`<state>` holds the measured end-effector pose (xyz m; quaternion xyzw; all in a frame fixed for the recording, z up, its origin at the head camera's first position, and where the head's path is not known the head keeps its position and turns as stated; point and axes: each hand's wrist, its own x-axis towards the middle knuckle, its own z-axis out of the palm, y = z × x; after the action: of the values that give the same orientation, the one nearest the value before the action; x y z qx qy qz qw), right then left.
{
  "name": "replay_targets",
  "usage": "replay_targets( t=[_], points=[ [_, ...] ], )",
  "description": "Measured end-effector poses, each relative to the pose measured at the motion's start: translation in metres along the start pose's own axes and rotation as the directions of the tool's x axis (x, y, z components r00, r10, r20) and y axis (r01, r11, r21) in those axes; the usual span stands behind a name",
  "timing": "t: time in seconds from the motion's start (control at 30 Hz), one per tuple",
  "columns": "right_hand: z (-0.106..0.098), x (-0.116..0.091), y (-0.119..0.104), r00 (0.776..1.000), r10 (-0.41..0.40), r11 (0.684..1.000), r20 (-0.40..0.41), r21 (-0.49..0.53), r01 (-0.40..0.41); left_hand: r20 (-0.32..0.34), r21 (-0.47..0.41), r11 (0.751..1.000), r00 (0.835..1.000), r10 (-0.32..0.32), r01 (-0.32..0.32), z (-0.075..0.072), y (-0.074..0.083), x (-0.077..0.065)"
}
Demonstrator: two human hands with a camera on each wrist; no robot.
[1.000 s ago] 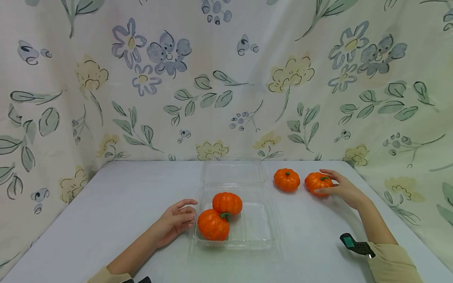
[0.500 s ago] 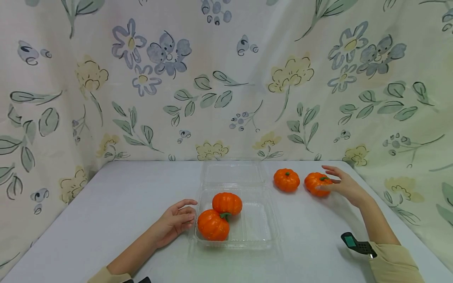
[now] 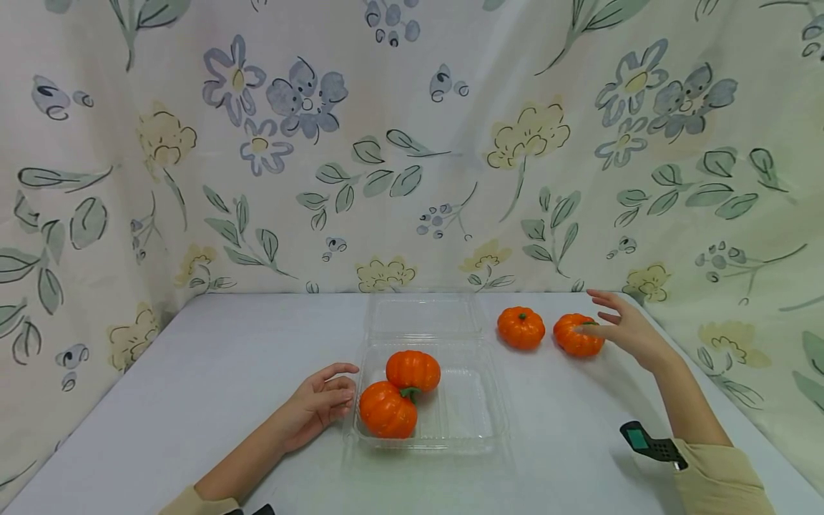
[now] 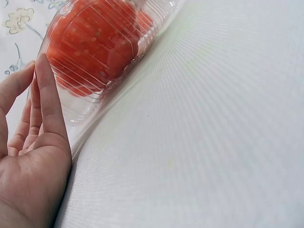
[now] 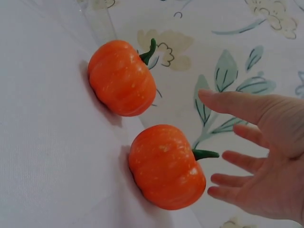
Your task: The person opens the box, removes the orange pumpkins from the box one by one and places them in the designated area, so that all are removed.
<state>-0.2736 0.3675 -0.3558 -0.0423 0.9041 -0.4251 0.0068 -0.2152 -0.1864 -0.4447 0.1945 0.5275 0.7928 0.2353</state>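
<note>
Beside the left wall of a clear plastic clamshell container (image 3: pixel 473 411) my left hand (image 3: pixel 315 402) rests on the table, fingertips right at the rim. Inside the container's left half sit two small orange pumpkins, a rear pumpkin (image 3: pixel 413 370) and a front pumpkin (image 3: pixel 388 410); ribbed plastic covers the orange shape in the left wrist view. My right hand (image 3: pixel 634 335) hovers over the outer pumpkin (image 5: pixel 167 167) at the back right, fingers spread and holding nothing. In the right wrist view its fingers stay apart from that pumpkin's green stem. Left of it stands another pumpkin (image 5: pixel 122 78).
The container's lid (image 3: pixel 423 316) lies folded back behind it. A white table (image 3: pixel 257 336) carries everything, and a floral curtain (image 3: pixel 412 179) hangs along its back and sides.
My right hand has opened from around the outer pumpkin and risen slightly up and to the right. That pumpkin stays on the table, and my left hand keeps still.
</note>
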Motion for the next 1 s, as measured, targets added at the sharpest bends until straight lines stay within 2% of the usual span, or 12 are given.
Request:
replay_targets(
  t=[0.5, 1.0],
  points=[
    [0.013, -0.006, -0.038, 0.997, -0.041, 0.999, -0.066, -0.006, 0.04, -0.014, 0.008, 1.0, 1.0, -0.001, 0.001, -0.001, -0.001, 0.0],
    [0.039, -0.016, -0.078, 0.983, -0.174, 0.982, -0.066, 0.066, 0.178, -0.011, 0.008, 1.0, 1.0, -0.008, 0.008, -0.001, -0.001, 0.001]
  ],
)
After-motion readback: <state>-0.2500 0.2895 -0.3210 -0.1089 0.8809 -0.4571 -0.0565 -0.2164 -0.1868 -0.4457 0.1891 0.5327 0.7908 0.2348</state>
